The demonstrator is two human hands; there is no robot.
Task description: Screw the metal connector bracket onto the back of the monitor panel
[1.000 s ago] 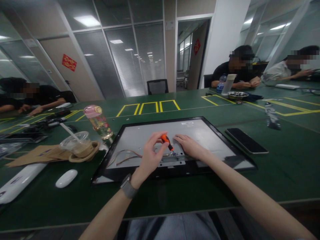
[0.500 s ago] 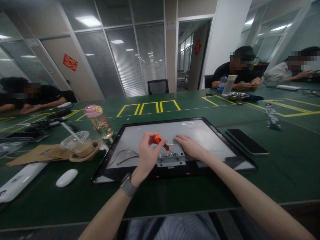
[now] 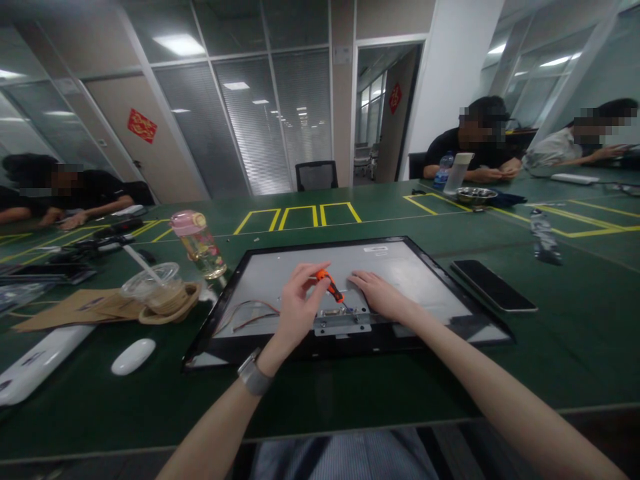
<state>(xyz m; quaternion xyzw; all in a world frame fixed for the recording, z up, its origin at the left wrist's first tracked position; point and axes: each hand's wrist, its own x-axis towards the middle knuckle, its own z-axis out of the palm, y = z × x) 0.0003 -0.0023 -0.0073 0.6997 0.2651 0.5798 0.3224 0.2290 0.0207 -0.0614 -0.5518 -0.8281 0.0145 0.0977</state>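
Observation:
My left hand (image 3: 303,300) pinches an orange and black screwdriver (image 3: 331,285), its shaft slanting down to the right. The tip reaches the connectors on a metal bracket (image 3: 330,325) near the close edge of a flat display panel (image 3: 255,273). The panel lies with its grey metal back up inside a black frame. My right hand (image 3: 376,292) rests on that metal back, just right of the screwdriver, fingers stretched out. Thin cables (image 3: 245,310) lie on the panel left of my left hand. Whether the tip sits in a screw is too small to tell.
Right of the panel lies a black phone (image 3: 493,285). To the left stand a pink-lidded bottle (image 3: 199,243), a plastic cup (image 3: 153,283) in a cardboard holder, and a white mouse (image 3: 133,357). Several people sit around the green table (image 3: 590,333).
The screwdriver has shifted slightly right and stands a little steeper, and my left fingers have turned with it. My right hand stays in place.

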